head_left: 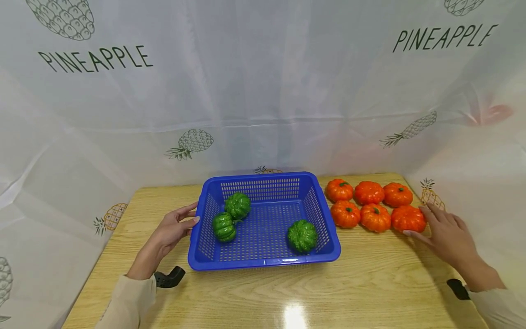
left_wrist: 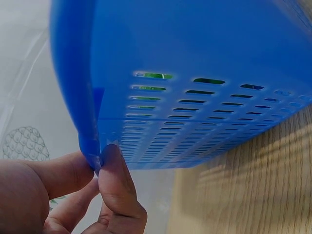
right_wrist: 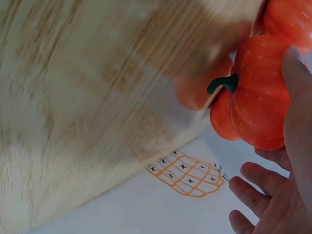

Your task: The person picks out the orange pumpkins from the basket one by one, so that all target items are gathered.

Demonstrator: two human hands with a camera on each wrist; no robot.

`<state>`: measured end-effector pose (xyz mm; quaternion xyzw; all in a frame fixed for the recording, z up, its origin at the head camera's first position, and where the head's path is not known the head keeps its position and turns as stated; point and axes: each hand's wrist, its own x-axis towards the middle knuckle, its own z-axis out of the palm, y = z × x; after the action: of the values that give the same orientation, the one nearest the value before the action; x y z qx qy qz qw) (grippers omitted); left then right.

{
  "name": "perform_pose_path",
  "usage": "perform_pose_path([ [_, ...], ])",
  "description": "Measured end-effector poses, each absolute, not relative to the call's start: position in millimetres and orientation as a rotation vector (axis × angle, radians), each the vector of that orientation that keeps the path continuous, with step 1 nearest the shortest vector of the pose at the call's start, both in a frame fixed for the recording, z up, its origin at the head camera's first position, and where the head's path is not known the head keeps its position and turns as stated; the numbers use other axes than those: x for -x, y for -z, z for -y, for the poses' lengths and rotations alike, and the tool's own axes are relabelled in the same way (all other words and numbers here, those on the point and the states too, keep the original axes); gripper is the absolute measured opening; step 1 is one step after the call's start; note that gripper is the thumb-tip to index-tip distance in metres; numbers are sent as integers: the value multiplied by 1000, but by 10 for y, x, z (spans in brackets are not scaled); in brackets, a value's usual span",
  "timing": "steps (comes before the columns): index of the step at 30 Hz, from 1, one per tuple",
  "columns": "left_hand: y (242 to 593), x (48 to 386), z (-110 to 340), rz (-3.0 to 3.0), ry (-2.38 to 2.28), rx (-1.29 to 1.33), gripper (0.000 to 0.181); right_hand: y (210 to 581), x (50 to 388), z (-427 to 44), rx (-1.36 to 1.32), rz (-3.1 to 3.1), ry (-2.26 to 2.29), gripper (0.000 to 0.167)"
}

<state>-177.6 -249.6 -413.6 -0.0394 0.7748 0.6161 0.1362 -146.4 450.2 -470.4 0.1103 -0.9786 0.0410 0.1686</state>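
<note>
My left hand (head_left: 171,228) grips the left rim of a blue plastic basket (head_left: 265,263). In the left wrist view the thumb and fingers (left_wrist: 114,180) pinch that rim. Three green pumpkins lie inside: two touching at the left, a ribbed one (head_left: 224,227) and a bumpy one (head_left: 238,205), and one (head_left: 302,236) at the right. My right hand (head_left: 449,235) holds the near-right orange pumpkin (head_left: 408,219) between thumb and forefinger, the other fingers spread apart. The right wrist view shows this pumpkin (right_wrist: 258,92) with its dark green stem; the hand partly hides it.
Several more orange pumpkins, such as one (head_left: 339,190) beside the basket, sit in two rows to its right. A wooden table (head_left: 230,297) bears everything. Behind and around it hangs a white sheet (head_left: 263,91) with pineapple prints.
</note>
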Motion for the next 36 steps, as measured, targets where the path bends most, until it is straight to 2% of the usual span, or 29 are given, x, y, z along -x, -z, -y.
perform_pose_path([
  [10,4137,1763,2490,-2248,-1780,125,63,4767,1530,-4514,-276,2842,-120,90],
  [27,4130,1770,2491,-2250,-1775,140,62,4720,1603,-4487,-329,2820,-97,87],
  [36,4140,1764,2494,-2243,-1783,127,62,4770,1615,-4531,-309,2850,-122,91],
])
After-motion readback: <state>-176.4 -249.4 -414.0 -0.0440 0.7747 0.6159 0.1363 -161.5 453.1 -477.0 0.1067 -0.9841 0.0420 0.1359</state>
